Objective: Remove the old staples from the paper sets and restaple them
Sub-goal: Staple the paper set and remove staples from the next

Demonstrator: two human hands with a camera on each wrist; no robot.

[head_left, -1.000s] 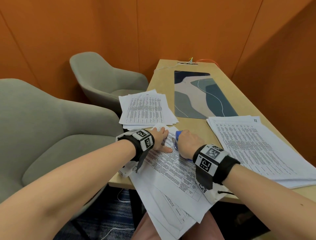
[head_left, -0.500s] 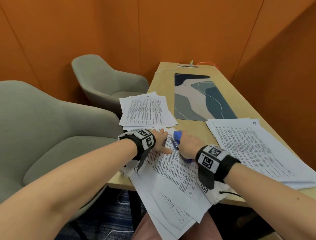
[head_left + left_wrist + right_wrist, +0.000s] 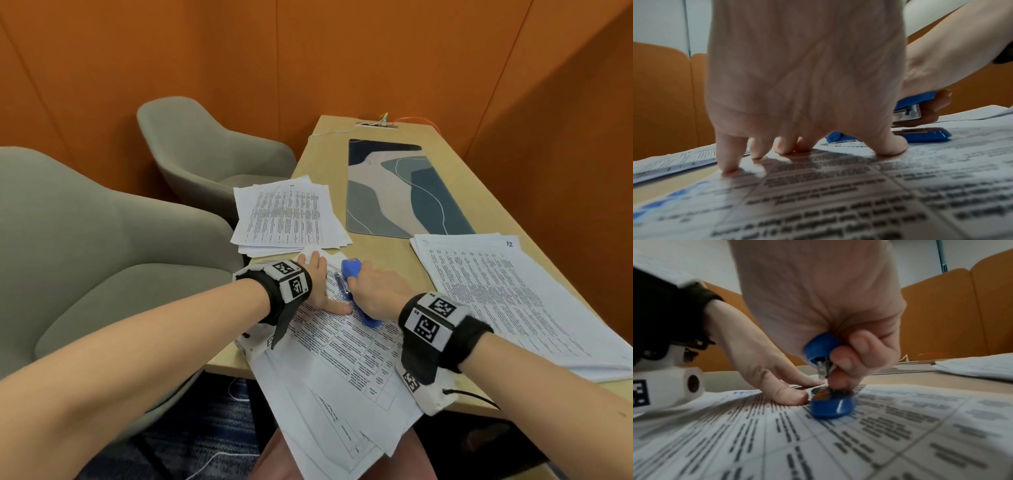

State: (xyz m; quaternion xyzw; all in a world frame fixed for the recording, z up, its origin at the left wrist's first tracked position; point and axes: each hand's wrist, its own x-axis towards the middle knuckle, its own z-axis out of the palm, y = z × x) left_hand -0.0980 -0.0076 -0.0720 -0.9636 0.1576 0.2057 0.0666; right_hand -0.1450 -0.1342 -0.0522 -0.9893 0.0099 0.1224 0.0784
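A printed paper set [image 3: 346, 359] lies askew over the table's near edge. My left hand [image 3: 318, 281] presses flat on its upper part, fingers spread with their tips on the sheet [image 3: 849, 186]. Just to its right, my right hand [image 3: 373, 294] grips a blue stapler [image 3: 351, 269]. The stapler's base [image 3: 830, 405] rests on the paper near the left thumb. Its upper arm [image 3: 914, 100] is raised in my curled fingers, with the metal magazine showing. The paper's top corner by the stapler is hidden behind the hands.
One more paper stack [image 3: 287, 216] lies at the table's left edge, and a larger stack [image 3: 513, 298] lies to the right. A patterned desk mat [image 3: 400, 192] sits further back. Two grey chairs [image 3: 102, 257] stand left of the table, and orange walls enclose it.
Both hands stay in almost the same place on the paper set. The head view has shifted slightly.
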